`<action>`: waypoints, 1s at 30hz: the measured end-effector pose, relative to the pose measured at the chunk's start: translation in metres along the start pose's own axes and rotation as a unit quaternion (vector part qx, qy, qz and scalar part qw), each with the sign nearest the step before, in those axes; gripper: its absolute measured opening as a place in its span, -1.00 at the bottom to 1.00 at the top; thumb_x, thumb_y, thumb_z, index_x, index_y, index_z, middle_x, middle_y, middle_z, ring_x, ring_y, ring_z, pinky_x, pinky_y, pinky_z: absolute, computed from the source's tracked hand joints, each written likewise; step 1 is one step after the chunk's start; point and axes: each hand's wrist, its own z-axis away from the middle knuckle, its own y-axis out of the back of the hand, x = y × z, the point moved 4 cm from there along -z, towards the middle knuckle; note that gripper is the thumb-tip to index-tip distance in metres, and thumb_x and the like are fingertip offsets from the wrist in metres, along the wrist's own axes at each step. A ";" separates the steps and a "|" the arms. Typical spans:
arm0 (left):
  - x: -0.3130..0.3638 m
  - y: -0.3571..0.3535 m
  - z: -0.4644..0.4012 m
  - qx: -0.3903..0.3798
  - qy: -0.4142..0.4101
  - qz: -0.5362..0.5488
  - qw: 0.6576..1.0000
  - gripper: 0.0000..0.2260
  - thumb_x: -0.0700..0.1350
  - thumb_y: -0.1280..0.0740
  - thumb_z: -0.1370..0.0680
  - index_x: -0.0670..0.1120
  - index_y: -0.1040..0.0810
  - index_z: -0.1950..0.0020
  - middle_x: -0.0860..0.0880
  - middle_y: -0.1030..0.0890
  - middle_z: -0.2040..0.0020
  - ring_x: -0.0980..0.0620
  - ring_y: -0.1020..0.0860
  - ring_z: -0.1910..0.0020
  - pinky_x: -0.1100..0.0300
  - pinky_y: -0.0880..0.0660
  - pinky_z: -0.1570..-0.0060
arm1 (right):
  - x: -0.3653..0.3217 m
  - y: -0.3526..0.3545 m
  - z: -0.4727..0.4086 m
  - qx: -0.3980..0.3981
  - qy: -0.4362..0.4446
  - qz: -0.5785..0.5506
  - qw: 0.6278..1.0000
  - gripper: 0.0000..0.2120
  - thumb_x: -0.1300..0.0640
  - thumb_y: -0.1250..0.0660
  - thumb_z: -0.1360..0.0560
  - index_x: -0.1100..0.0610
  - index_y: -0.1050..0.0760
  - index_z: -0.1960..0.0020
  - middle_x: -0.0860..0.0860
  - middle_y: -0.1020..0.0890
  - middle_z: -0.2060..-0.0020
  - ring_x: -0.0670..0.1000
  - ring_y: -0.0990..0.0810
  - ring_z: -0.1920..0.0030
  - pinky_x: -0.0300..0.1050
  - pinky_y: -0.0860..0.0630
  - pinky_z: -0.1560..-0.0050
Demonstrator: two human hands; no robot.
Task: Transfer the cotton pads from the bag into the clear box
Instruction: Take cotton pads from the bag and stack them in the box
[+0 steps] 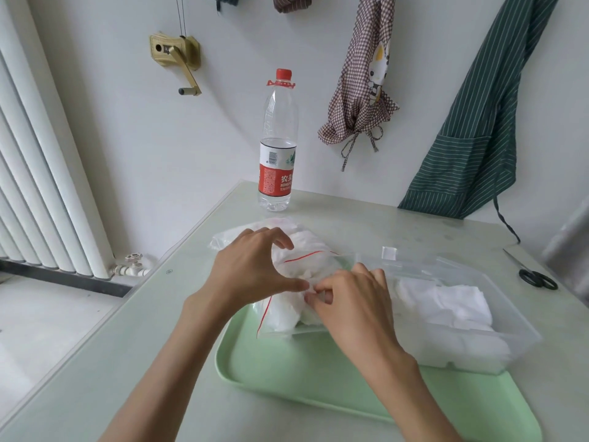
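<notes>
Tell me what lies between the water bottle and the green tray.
In the head view, the clear zip bag of white cotton pads lies between the clear plastic water bottle and the pale green plastic tray, its near end resting on the tray.

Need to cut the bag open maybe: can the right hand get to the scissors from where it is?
Probably yes. The scissors lie in the open on the table, right of the clear box, nothing covering them. But the right hand is pinching the bag and must let go first.

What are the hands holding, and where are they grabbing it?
Both hands hold the plastic bag of cotton pads at its open top: the left hand spreads the mouth, the right hand pinches the edge.
</notes>
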 end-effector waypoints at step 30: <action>0.020 0.036 0.004 -0.109 -0.037 0.286 0.951 -0.16 0.55 -0.18 -0.18 0.14 -0.43 -0.35 0.28 -0.49 -0.27 0.37 -0.44 -0.23 0.32 -0.40 -0.19 | 0.040 0.049 -0.013 -0.137 -0.171 -0.693 0.687 -0.83 0.22 -0.18 -0.56 0.15 -0.56 0.05 -0.05 -0.62 0.35 -0.14 -0.57 0.38 -0.28 -0.54 0.41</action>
